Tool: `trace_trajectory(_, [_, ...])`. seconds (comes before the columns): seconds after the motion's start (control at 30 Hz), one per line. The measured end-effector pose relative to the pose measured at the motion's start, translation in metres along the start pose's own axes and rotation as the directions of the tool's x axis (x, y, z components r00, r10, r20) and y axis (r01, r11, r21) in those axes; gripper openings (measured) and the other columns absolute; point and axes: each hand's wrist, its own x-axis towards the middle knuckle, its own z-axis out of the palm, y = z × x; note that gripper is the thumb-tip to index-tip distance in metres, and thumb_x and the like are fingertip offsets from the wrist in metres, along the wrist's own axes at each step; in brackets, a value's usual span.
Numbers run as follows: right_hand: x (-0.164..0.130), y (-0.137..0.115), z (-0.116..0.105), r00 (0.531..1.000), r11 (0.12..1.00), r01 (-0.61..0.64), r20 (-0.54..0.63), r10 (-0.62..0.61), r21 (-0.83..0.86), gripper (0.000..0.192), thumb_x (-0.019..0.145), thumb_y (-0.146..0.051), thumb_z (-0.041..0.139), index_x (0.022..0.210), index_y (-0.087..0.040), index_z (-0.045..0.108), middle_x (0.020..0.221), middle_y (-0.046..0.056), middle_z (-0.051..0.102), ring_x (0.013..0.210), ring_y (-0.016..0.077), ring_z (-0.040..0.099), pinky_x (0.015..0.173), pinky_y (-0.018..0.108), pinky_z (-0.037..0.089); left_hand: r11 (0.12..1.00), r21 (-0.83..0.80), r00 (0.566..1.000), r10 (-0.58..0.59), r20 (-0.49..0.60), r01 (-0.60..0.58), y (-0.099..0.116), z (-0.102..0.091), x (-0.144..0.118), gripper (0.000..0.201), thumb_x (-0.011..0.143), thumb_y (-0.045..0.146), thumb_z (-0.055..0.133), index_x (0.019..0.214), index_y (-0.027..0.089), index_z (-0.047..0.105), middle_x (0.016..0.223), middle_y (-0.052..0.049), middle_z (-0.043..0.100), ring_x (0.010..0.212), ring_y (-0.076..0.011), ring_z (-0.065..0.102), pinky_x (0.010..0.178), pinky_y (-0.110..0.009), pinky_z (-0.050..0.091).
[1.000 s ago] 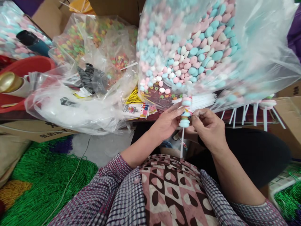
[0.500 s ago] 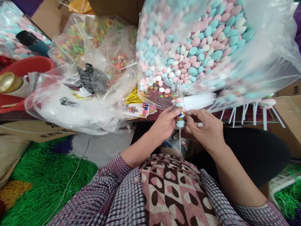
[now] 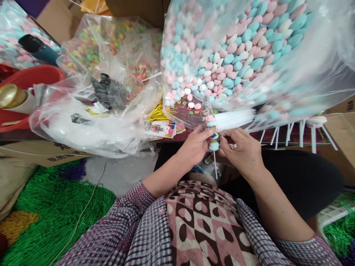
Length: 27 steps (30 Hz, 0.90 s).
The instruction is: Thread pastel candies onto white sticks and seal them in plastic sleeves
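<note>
**Candy pieces stacked on the stick, both hands closed round it**

We have our left hand (image 3: 195,146) pinching the candy stick (image 3: 213,142) from the left, thumb and fingertips closed on the stacked pieces near the top. Our right hand (image 3: 244,153) meets it from the other side, fingers pressed together on the same stack, so the two hands touch across it. The white stem hangs down from between them toward our lap. The stack shows a pink piece on top, a coloured ring in the middle and a blue piece below.

We judge the step in hand to be seating the pieces on the stick. The next move calls for a steady grip on the stem and a straight push, so that nothing splits or slides off.

Just beyond the hands lies a bundle of white sticks (image 3: 234,118) on the counter (image 3: 181,136), under the mouth of the big bag of pink, blue and white candies (image 3: 235,55). To the left sit small printed cards (image 3: 161,129), gold strips (image 3: 156,114) and a bag of coloured rings (image 3: 111,44). Finished sticks (image 3: 313,127) stand to the right.
</note>
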Motion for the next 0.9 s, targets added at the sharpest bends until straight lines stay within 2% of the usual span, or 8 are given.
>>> trace_trajectory(0.3, [-0.001,-0.004,0.005,0.999,0.997,-0.018,-0.047,0.014,-0.076,0.006,0.077,-0.016,0.056,0.076,-0.021,0.058,0.069,0.001,0.063,0.065,0.0164,0.062,0.059,0.026,0.044,1.000,0.005,1.000,0.001,-0.015,-0.001,-0.001,0.005,0.001,0.010,0.074,0.019,0.071,0.083,0.015,0.070,0.078,-0.002,0.072,0.081,-0.0145,0.068,0.073,-0.024,0.049])
trace_trajectory(0.5, [-0.008,-0.014,0.000,0.996,0.992,0.087,-0.028,-0.089,-0.088,0.009,0.078,-0.013,0.055,0.075,-0.021,0.058,0.066,0.001,0.064,0.061,0.0153,0.060,0.059,0.027,0.044,0.999,-0.051,0.999,-0.016,-0.030,0.015,-0.006,0.007,-0.001,0.010,0.073,0.020,0.073,0.076,0.013,0.065,0.074,-0.004,0.072,0.085,-0.0190,0.071,0.082,-0.028,0.053])
trace_trajectory(0.6, [-0.016,-0.014,-0.007,0.996,0.994,-0.080,-0.033,0.083,0.079,0.007,0.081,-0.016,0.056,0.079,-0.021,0.061,0.071,0.002,0.067,0.065,0.0156,0.063,0.061,0.027,0.048,0.999,-0.052,1.000,0.000,-0.029,-0.001,0.003,0.011,-0.003,0.011,0.078,0.022,0.070,0.081,0.013,0.064,0.076,-0.005,0.072,0.089,-0.0202,0.072,0.081,-0.030,0.055])
trace_trajectory(0.67, [-0.021,-0.017,-0.013,0.935,0.879,-0.350,0.070,0.347,0.324,0.008,0.087,-0.024,0.057,0.091,-0.021,0.063,0.084,0.004,0.071,0.072,0.0163,0.066,0.063,0.028,0.051,0.997,-0.046,0.997,0.062,-0.048,-0.064,0.013,0.016,-0.003,0.009,0.082,0.022,0.067,0.084,0.015,0.063,0.079,-0.004,0.071,0.092,-0.0200,0.072,0.081,-0.030,0.056])
trace_trajectory(0.73, [-0.026,-0.024,-0.018,0.809,0.590,-0.580,0.309,0.500,0.562,0.023,0.091,-0.036,0.057,0.107,-0.022,0.062,0.096,0.006,0.072,0.077,0.0173,0.069,0.065,0.030,0.055,0.991,-0.039,0.990,0.128,-0.053,-0.130,0.024,0.021,-0.002,0.006,0.087,0.022,0.062,0.086,0.016,0.061,0.081,-0.003,0.071,0.095,-0.0189,0.071,0.081,-0.030,0.056])
trace_trajectory(0.8, [-0.030,-0.035,-0.018,0.703,0.294,-0.698,0.548,0.453,0.653,0.034,0.091,-0.044,0.058,0.116,-0.022,0.060,0.097,0.006,0.072,0.078,0.0175,0.069,0.067,0.031,0.056,0.985,-0.027,0.985,0.171,-0.035,-0.172,0.030,0.025,-0.001,0.008,0.091,0.020,0.056,0.087,0.016,0.061,0.079,-0.003,0.070,0.094,-0.0172,0.071,0.081,-0.028,0.056])
trace_trajectory(0.83, [-0.031,-0.041,-0.017,0.668,0.206,-0.731,0.623,0.407,0.650,0.037,0.090,-0.046,0.059,0.117,-0.021,0.061,0.092,0.005,0.072,0.076,0.0167,0.068,0.067,0.031,0.056,0.983,-0.022,0.984,0.179,-0.018,-0.180,0.031,0.026,0.000,0.009,0.092,0.020,0.055,0.087,0.016,0.061,0.079,-0.002,0.069,0.092,-0.0166,0.071,0.080,-0.027,0.055])
trace_trajectory(0.9, [-0.033,-0.049,-0.013,0.627,0.132,-0.765,0.683,0.374,0.630,0.036,0.088,-0.047,0.062,0.111,-0.020,0.065,0.074,0.001,0.067,0.062,0.0128,0.062,0.058,0.026,0.051,0.984,-0.020,0.984,0.176,0.019,-0.176,0.030,0.025,0.000,0.007,0.090,0.022,0.059,0.087,0.016,0.062,0.080,-0.002,0.069,0.090,-0.0161,0.071,0.077,-0.026,0.055])
